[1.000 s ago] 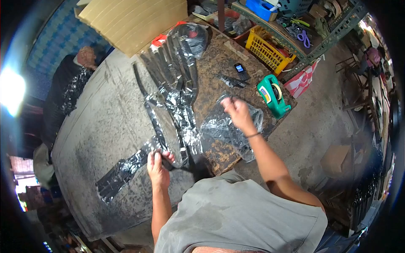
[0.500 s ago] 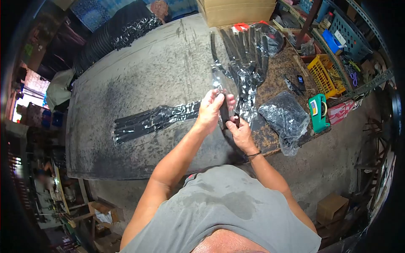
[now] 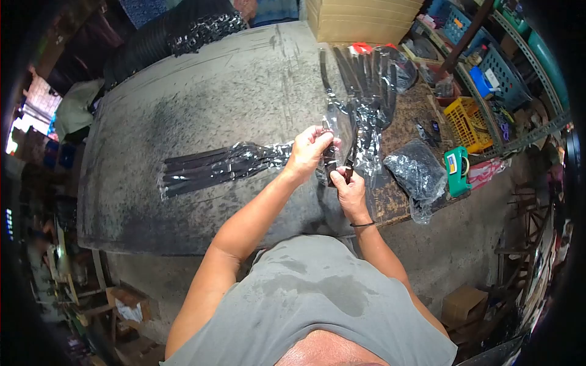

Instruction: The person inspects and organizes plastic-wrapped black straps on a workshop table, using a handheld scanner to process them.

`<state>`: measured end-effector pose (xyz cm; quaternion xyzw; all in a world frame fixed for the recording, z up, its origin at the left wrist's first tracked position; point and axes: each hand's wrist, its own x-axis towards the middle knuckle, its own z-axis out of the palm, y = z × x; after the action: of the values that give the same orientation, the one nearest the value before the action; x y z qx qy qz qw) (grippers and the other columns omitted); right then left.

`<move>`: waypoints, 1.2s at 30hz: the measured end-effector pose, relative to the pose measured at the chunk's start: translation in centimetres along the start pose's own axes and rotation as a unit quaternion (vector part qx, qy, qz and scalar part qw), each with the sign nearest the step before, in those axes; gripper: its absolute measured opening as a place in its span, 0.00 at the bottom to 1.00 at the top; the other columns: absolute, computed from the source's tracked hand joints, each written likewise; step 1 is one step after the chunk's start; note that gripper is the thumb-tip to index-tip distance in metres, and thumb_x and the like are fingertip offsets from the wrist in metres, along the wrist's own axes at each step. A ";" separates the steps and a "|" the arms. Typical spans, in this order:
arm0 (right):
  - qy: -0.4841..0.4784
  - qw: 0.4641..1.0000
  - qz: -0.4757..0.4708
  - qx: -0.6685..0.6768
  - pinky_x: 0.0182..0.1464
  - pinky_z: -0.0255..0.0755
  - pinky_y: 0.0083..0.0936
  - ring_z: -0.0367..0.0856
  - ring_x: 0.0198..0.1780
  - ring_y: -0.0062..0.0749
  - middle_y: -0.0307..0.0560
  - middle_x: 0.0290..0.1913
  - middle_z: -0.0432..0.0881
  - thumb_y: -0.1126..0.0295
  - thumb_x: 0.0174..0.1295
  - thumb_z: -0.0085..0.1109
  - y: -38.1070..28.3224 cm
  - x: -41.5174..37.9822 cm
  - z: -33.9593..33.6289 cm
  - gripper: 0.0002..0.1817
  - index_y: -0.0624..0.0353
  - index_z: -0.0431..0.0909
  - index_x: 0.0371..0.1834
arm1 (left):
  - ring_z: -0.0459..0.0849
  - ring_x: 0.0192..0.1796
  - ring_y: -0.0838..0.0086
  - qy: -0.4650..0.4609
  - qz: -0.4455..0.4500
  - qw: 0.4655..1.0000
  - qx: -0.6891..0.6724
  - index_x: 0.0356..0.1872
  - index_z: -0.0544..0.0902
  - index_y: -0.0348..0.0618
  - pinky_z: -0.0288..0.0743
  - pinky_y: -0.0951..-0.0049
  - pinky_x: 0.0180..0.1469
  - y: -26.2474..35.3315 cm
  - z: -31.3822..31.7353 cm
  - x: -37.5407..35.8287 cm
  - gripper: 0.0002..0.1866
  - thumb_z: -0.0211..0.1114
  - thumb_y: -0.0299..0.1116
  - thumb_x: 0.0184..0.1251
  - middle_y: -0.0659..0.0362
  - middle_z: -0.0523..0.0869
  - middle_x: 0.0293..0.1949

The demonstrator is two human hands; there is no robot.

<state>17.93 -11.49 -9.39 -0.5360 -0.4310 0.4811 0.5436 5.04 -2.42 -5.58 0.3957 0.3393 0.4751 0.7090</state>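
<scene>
My left hand point(image 3: 310, 151) is closed on the upper part of a black strap point(image 3: 329, 163) in clear plastic. Lower down, my right hand point(image 3: 350, 190) pinches the strap's near end, where a dark buckle-like piece shows between the fingers. Beyond and right of my hands, several wrapped black straps point(image 3: 373, 91) fan out over the table point(image 3: 201, 110). To the left lies a flat bundle of black straps in plastic point(image 3: 213, 169), its right end close to my left hand.
Crumpled clear plastic bag point(image 3: 417, 174) and green tape dispenser point(image 3: 455, 171) at the table's right edge. Yellow basket point(image 3: 467, 125) and metal shelving point(image 3: 528, 73) stand beyond. A cardboard box point(image 3: 363, 21) is at the back, with a big stack of black wrapped straps point(image 3: 159, 46) back left.
The view has shifted slightly. The strap and my left hand are a little more upright, and both hands keep their hold.
</scene>
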 end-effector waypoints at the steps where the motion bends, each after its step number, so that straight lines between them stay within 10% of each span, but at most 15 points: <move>1: 0.007 1.000 -0.005 -0.003 0.37 0.66 0.15 0.70 0.32 0.14 0.30 0.30 0.76 0.70 0.63 0.61 -0.1 0.1 -0.2 0.06 0.62 0.79 0.35 | 0.84 0.40 0.73 -0.009 0.001 1.000 -0.002 0.46 0.75 0.39 0.80 0.70 0.46 -0.3 0.2 -0.3 0.10 0.60 0.33 0.68 0.56 0.85 0.38; 19: -0.077 0.984 -0.108 -0.115 0.26 0.59 0.13 0.65 0.24 0.10 0.28 0.25 0.75 0.63 0.64 0.60 -9.4 6.2 -2.4 0.11 0.61 0.81 0.34 | 0.79 0.40 0.84 -0.145 0.052 0.977 0.149 0.43 0.81 0.37 0.72 0.79 0.46 -1.4 1.0 -3.6 0.10 0.59 0.32 0.69 0.64 0.85 0.36; 28: -0.187 0.942 -0.175 -0.218 0.36 0.72 0.19 0.76 0.33 0.17 0.37 0.29 0.81 0.70 0.60 0.63 -11.7 6.1 -1.7 0.07 0.64 0.79 0.34 | 0.79 0.42 0.83 -0.139 0.033 0.975 0.173 0.43 0.81 0.36 0.73 0.77 0.48 -2.3 0.1 -4.1 0.08 0.57 0.29 0.69 0.64 0.84 0.38; 36: -0.086 0.928 -0.214 -0.292 0.34 0.68 0.17 0.70 0.29 0.14 0.35 0.26 0.75 0.69 0.63 0.60 -13.3 6.4 -2.5 0.08 0.65 0.76 0.34 | 0.79 0.38 0.85 -0.143 0.039 0.969 0.198 0.40 0.82 0.37 0.73 0.80 0.42 -3.9 -0.2 -4.5 0.09 0.60 0.32 0.67 0.64 0.86 0.34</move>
<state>22.29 -5.11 3.45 -0.5223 -0.7022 0.2508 0.4138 5.04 -7.57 -8.61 0.6054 0.3056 0.3643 0.6383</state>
